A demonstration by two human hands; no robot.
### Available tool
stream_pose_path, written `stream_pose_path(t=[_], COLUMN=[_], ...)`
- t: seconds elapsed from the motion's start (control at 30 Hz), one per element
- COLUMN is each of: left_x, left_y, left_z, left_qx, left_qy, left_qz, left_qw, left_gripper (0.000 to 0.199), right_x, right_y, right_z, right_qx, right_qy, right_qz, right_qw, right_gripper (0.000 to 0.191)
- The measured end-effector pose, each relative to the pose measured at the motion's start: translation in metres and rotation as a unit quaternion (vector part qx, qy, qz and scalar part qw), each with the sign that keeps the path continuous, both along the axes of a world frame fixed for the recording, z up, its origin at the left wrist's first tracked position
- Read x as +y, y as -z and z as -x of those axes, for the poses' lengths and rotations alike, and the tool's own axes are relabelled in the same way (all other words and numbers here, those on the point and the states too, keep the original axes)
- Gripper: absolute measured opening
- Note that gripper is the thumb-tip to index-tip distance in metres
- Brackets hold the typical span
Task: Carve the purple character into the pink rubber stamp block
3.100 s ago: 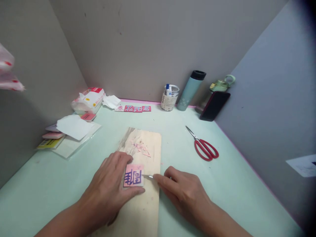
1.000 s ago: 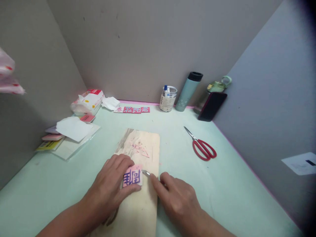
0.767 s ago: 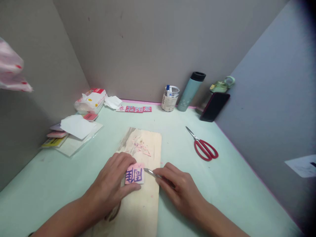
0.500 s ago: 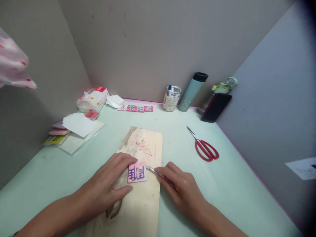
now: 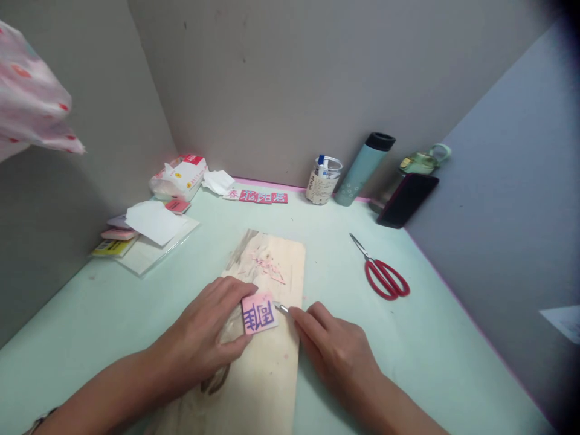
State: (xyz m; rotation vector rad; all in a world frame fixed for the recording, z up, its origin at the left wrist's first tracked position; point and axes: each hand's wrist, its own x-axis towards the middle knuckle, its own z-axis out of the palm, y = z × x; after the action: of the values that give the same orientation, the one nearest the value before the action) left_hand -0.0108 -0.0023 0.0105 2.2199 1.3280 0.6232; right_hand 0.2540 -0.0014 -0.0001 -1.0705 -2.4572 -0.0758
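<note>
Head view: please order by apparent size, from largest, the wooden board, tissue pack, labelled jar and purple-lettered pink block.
1. Wooden board
2. Tissue pack
3. Labelled jar and purple-lettered pink block: too alike to rank; the block is nearer.

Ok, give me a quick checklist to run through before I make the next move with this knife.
1. Left hand steadying the pink block, finger and thumb at its edges: ok.
2. Block resting on the wooden board: ok.
3. Right hand gripping the knife: ok.
4. Left fingertips away from the knife's tip, which is at the block's far side: ok.
5. Board free of shavings: not ok, some lie beyond the block.
6. Knife's tip actually touching the block: cannot tell, too small to see.
</note>
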Motion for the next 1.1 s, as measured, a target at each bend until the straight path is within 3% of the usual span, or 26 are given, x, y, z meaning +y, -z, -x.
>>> stream_pose_path(t=[0.13, 0.23, 0.37, 0.5, 0.63, 0.9, 1.1], left_x=[0.001, 0.001, 0.000, 0.002, 0.004, 0.005, 0.005], left_y=[0.002, 0.003, 0.007, 0.011, 0.012, 0.010, 0.011], left_z=[-0.003, -0.004, -0.004, -0.001, 0.003, 0.001, 0.000], left_qx=[0.008, 0.013, 0.023, 0.033, 0.043, 0.037, 0.031], left_qy=[0.003, 0.000, -0.016, -0.016, 0.020, 0.016, 0.015], left_qz=[-0.016, -0.024, -0.031, -0.029, -0.037, -0.032, -0.036], left_qw=[1.000, 1.000, 0.999, 0.999, 0.998, 0.999, 0.999], left_gripper=[0.047, 0.047, 0.051, 0.066, 0.067, 0.060, 0.056], right_x=[-0.001, -0.002, -0.001, 0.001, 0.002, -0.002, -0.001], right_y=[-0.005, -0.017, -0.038, -0.045, -0.043, -0.042, -0.042], right_z=[-0.001, -0.003, -0.006, -0.005, -0.005, -0.004, -0.005], right_qx=[0.001, 0.045, 0.137, 0.179, 0.193, 0.165, 0.162], right_qy=[-0.006, -0.010, 0.012, 0.019, 0.008, -0.009, -0.024], right_qz=[0.012, 0.137, 0.362, 0.468, 0.494, 0.460, 0.474], right_qw=[1.000, 0.989, 0.922, 0.865, 0.848, 0.872, 0.865], right_gripper=[0.027, 0.027, 0.023, 0.024, 0.024, 0.024, 0.025])
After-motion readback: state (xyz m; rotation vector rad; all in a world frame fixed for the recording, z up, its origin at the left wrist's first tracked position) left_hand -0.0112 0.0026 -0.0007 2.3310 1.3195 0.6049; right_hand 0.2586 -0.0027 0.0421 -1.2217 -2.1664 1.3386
